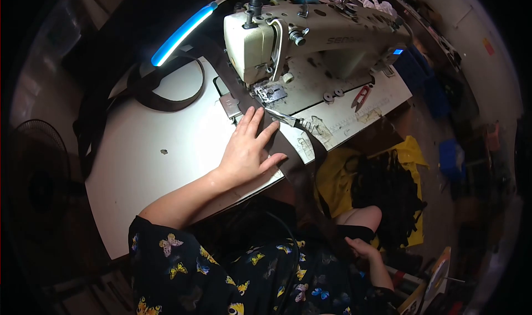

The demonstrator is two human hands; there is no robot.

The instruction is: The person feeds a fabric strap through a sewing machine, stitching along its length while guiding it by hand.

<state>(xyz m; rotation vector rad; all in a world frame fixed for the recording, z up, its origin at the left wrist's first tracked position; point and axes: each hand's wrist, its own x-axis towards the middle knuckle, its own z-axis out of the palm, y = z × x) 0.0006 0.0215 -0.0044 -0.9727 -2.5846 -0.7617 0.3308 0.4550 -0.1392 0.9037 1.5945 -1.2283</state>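
My left hand (247,149) lies with fingers spread on a dark fabric strip (282,146), just in front of the needle area of a sewing machine (316,35). The strip runs from the presser foot over the table's front edge and down towards my lap. Beside my fingertips is a metal folder-like attachment (285,117), with a narrower dark band leading into it. My right hand (361,248) is low at the right near my knee, its fingers bent around dark fabric that is hard to make out.
A lit lamp (183,35) hangs at the machine's left. Red snips (362,98) and two bobbins (333,96) rest on the machine bed. Dark strips loop over the white table (144,165). Below right, a dark pile (388,196) lies on yellow cloth (413,151). A fan stands at far left.
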